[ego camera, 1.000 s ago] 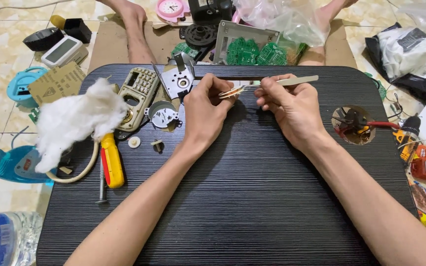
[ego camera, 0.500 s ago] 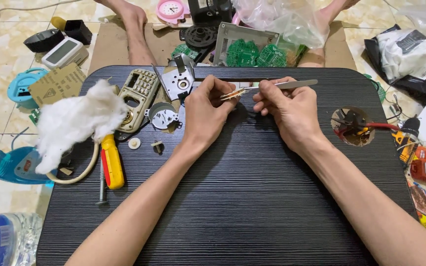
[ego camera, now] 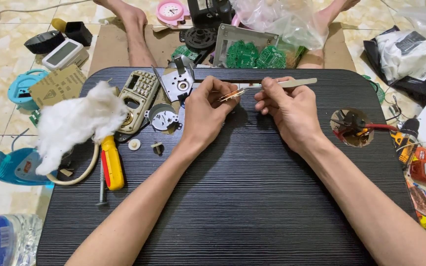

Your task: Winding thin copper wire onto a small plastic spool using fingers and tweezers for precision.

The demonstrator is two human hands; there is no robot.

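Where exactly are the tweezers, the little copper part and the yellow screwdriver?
tweezers (ego camera: 296, 83): head view, on the flat pale handle past the right hand (ego camera: 287, 106).
copper part (ego camera: 230, 94): head view, on its thin middle, at the left hand (ego camera: 205, 108) fingertips.
yellow screwdriver (ego camera: 112, 165): head view, on the yellow handle.

The small copper-coloured part (ego camera: 230, 94) pinched in the left hand (ego camera: 207, 111) is too tiny to identify, the tweezers' (ego camera: 292, 83) tips are hidden behind it, and a plastic bottle (ego camera: 3, 241) is cut off at the bottom left corner.
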